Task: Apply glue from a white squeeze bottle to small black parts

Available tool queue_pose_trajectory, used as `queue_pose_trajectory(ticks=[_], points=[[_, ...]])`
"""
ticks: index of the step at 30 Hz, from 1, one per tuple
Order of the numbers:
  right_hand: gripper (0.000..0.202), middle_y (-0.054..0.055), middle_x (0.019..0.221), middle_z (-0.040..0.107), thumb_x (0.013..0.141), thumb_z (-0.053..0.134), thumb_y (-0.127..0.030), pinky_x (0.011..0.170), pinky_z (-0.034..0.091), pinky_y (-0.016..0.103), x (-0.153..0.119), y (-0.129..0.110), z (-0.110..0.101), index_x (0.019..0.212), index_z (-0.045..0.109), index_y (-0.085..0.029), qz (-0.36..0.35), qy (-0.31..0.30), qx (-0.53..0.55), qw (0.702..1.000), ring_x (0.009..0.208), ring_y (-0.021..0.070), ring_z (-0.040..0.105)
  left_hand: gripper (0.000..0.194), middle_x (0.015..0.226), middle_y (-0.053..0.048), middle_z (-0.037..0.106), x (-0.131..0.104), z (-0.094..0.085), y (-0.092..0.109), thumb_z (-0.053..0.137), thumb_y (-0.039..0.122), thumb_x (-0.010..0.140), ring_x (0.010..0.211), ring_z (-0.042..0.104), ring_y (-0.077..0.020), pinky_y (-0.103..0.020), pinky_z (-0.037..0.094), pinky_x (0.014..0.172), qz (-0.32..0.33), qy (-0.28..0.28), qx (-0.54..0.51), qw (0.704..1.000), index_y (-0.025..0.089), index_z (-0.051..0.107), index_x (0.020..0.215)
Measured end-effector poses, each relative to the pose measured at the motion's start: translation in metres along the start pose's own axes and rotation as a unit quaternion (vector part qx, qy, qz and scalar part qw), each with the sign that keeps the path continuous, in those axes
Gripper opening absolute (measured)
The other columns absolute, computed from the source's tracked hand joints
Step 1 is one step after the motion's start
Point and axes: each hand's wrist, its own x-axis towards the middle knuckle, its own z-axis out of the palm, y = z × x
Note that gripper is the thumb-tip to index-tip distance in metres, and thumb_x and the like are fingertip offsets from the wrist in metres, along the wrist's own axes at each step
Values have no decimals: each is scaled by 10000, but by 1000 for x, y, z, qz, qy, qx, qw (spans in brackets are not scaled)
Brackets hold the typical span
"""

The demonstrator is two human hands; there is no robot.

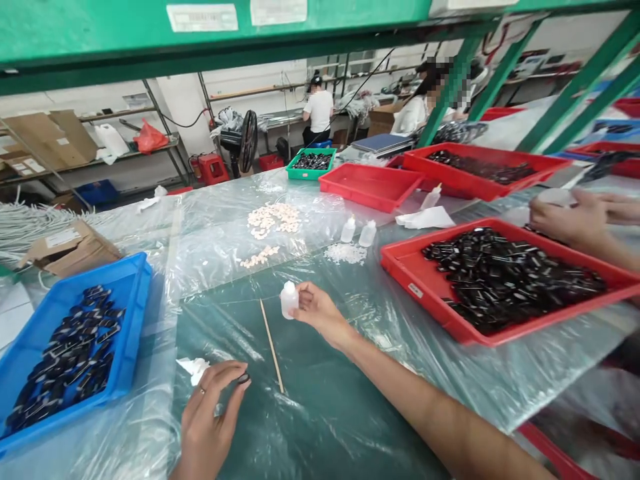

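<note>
Your table (320, 413) is green, under loose clear plastic sheet (210, 227). Blue tray (133, 313) of black parts at 9 o'clock. Red tray (450, 320) of black parts at 3 o'clock. Thin wooden stick (271, 345) at centre. Pale small pieces (273, 219) and two little bottles (358, 232) at 12 o'clock. Empty red tray (370, 185) beyond, toward 1 o'clock.

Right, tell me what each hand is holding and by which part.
Left hand pinches a small black part at its edges between fingertips. Right hand holds a small white bottle around its body.
</note>
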Motion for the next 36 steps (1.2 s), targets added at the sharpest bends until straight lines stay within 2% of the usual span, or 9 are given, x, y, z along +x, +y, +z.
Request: queue_pose_trajectory(ticks=[3, 7, 11, 15, 20, 23, 29, 32, 36], points=[[351, -60, 836, 730, 605, 735, -467, 710, 550, 249, 0, 8, -4, 825, 610, -224, -38, 5, -68, 997, 812, 146, 707, 149, 880, 20, 746, -2, 3, 0, 580, 457, 863, 790, 739, -249, -368, 625, 703, 4, -11, -2, 1000, 347, 662, 924], [345, -65, 906, 735, 588, 711, -489, 597, 496, 188, -1, 12, -9, 793, 620, -227, -68, -15, -128, 989, 820, 134, 713, 136, 880, 12, 746, -4, 5, -1, 599, 436, 841, 796, 744, -267, -372, 641, 686, 7, -29, -10, 1000, 350, 655, 930], [434, -51, 856, 729, 571, 776, -386, 554, 519, 170, 1, 9, -12, 965, 636, -272, -76, -52, -143, 985, 798, 149, 716, 110, 864, -2, 738, -3, 7, -5, 588, 399, 833, 776, 745, -280, -397, 641, 669, -20, -15, -17, 1000, 325, 625, 907], [619, -27, 885, 735, 502, 853, -312, 652, 572, 241, 8, -2, -31, 1077, 629, -265, -70, -98, -130, 984, 847, 172, 712, 99, 864, -10, 735, -3, 8, -6, 557, 356, 829, 780, 753, -305, -416, 649, 626, -41, -34, -26, 998, 332, 592, 918], [239, 12, 868, 722, 838, 628, -332, 632, 575, 235, 39, -7, -54, 978, 648, -139, -41, -54, -132, 989, 733, 114, 702, 94, 876, -15, 726, -6, 12, -6, 568, 334, 818, 797, 754, -313, -413, 660, 616, -46, -35, -54, 997, 349, 599, 905], [198, 4, 844, 684, 902, 553, -293, 623, 563, 241, 74, -4, -45, 938, 630, -114, -23, -12, -157, 987, 678, 97, 660, 87, 808, 3, 710, -6, 13, -8, 584, 321, 811, 714, 747, -278, -373, 659, 607, -21, -26, -61, 998, 352, 600, 890], [252, 37, 1065, 634, 912, 529, -298, 773, 554, 317, 144, -9, -3, 1096, 583, -135, -11, 49, -188, 981, 869, 149, 651, 117, 744, 11, 686, -6, 5, -10, 613, 313, 805, 607, 713, -260, -369, 645, 547, 0, -59, -44, 997, 348, 599, 916], [249, 40, 1096, 620, 928, 503, -284, 806, 540, 294, 155, -13, 13, 1108, 577, -129, -7, 66, -195, 979, 870, 123, 649, 137, 766, -4, 688, -5, 4, -7, 612, 289, 819, 636, 718, -272, -387, 643, 569, 8, -67, -49, 997, 345, 585, 941], [223, 36, 1045, 636, 928, 511, -265, 759, 546, 272, 148, -16, 24, 1082, 583, -122, -20, 79, -193, 978, 814, 102, 651, 117, 744, -6, 672, -1, 5, -5, 593, 260, 844, 624, 705, -262, -374, 629, 537, 19, -80, -59, 995, 330, 559, 931]])
